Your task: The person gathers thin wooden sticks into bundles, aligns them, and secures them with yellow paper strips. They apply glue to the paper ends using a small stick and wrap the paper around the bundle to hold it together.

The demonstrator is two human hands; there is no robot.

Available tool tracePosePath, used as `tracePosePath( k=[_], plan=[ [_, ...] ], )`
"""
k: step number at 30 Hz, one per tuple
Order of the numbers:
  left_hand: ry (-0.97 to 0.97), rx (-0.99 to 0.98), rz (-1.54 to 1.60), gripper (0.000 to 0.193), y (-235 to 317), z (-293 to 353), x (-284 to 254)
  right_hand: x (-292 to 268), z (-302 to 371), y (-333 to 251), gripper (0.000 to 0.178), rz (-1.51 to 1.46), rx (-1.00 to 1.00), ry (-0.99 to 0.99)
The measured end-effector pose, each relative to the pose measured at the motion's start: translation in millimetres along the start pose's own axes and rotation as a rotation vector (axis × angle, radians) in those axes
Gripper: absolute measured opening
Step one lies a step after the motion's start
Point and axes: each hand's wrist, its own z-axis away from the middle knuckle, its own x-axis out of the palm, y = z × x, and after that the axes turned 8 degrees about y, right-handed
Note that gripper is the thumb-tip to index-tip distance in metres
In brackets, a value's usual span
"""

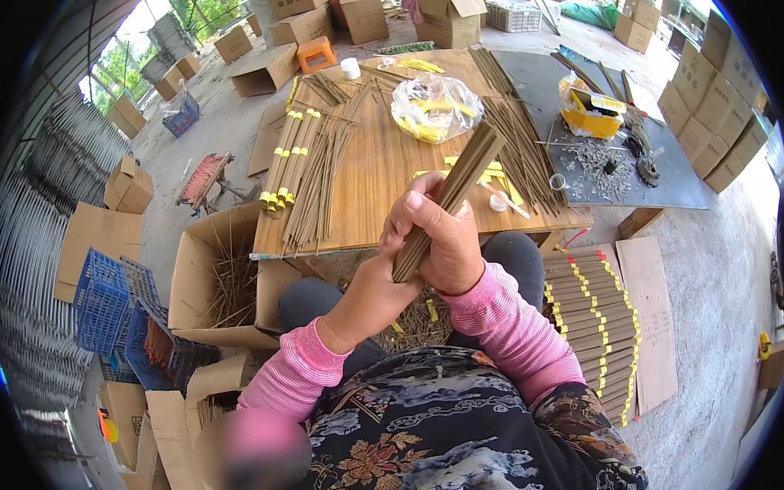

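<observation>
A tight bundle of thin brown incense sticks [472, 163] is held in both hands above my lap, tilted with its upper end toward the far right. My left hand [366, 299] is closed round its lower end. Higher up, my right hand [454, 247] grips the same bundle, thumb laid along it. No band shows on the visible part of the bundle. Beyond my hands is a wooden table [372, 172] with loose incense sticks [321, 187] on its left and more loose sticks [523, 154] on its right. Several bundles with yellow bands [290, 158] lie at its left edge.
Yellow paper strips [515, 189] and a clear plastic bag [436, 109] lie on the table. A dark side table [679, 187] joins it at right. An open cardboard box [190, 282] with sticks stands left of my knees. Banded bundles [592, 324] cover cardboard on the floor at right.
</observation>
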Motion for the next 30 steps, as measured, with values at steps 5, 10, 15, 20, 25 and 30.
tracePosePath(
  k=[5,10,15,20,25,30],
  plan=[
    [-0.188,-0.165,-0.067,0.027,6.1,5.9,-1.0,-12.9,10.2,-8.7,0.023,-0.13,0.119,-0.026],
    [-0.043,-0.066,-0.118,0.035,10.4,16.4,4.1,-14.6,17.3,-7.6,0.027,-0.146,0.124,0.063],
    [-0.099,-0.154,0.201,0.023,14.1,29.0,-8.1,-15.2,15.5,2.2,0.029,-0.162,0.169,0.086],
    [-0.181,-0.332,0.345,0.035,8.2,41.4,-24.7,-13.9,13.9,12.4,0.029,-0.195,0.233,0.083],
    [-0.263,-0.427,0.388,0.036,-4.5,41.4,-30.8,-19.0,9.3,24.9,0.026,-0.232,0.292,0.096],
    [-0.249,-0.588,0.438,0.041,-12.7,42.0,-37.2,-16.2,3.4,35.8,0.029,-0.178,0.378,0.127]
  ],
)
